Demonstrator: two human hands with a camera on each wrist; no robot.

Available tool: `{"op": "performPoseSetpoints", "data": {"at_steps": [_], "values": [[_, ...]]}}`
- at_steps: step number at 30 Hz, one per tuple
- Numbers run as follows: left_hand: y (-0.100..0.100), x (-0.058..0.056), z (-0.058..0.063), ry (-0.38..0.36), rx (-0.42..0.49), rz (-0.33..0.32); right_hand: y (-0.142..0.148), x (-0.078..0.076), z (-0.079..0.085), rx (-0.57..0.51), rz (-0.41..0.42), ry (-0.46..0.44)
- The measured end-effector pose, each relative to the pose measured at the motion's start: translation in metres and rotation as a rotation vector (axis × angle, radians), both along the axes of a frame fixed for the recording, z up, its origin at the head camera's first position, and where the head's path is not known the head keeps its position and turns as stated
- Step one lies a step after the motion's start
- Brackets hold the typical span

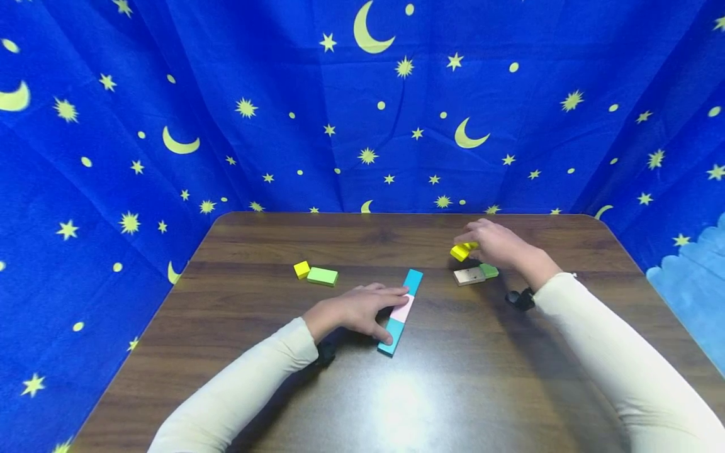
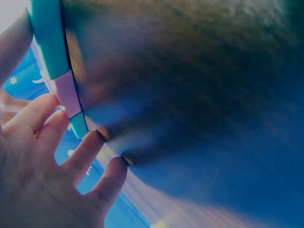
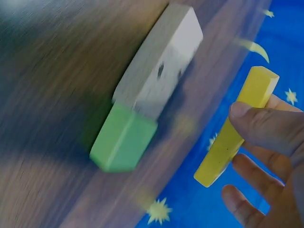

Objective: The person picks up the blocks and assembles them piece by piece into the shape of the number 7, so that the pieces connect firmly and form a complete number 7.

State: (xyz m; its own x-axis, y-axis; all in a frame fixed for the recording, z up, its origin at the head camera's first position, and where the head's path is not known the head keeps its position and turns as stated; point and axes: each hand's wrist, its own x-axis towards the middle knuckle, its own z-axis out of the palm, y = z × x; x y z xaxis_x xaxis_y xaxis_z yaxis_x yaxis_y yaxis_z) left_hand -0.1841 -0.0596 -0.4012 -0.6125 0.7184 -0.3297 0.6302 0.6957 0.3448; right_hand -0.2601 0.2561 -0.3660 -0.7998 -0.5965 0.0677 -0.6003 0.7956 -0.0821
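Right of centre in the head view, the right hand (image 1: 494,243) partly hides a yellow block (image 1: 460,253); the left wrist view crops 1 turquoise block (image 2: 50,38) at upper left.

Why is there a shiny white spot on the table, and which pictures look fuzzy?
Head view: glare, probably a light bouncing off the table, plus a shadow beside the right sleeve; left wrist view: dark, smeary shadows reach out from the left hand's fingertips over a blurry tabletop; right wrist view: the wood looks streaky, while the yellow block looks sharper.
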Motion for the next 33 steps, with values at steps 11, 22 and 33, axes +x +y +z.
{"op": "performPoseSetpoints", "data": {"at_steps": [11,22,33], "values": [[-0.001,-0.002,-0.001,-0.013,0.001,-0.003,-0.05,-0.022,-0.022,0.027,-0.038,-0.096],[-0.001,-0.001,-0.002,-0.032,0.0,0.003,-0.062,-0.024,-0.041,-0.02,-0.036,-0.097],[-0.001,-0.002,-0.004,-0.034,0.012,0.008,-0.058,-0.021,-0.041,-0.073,-0.065,-0.158]]}}
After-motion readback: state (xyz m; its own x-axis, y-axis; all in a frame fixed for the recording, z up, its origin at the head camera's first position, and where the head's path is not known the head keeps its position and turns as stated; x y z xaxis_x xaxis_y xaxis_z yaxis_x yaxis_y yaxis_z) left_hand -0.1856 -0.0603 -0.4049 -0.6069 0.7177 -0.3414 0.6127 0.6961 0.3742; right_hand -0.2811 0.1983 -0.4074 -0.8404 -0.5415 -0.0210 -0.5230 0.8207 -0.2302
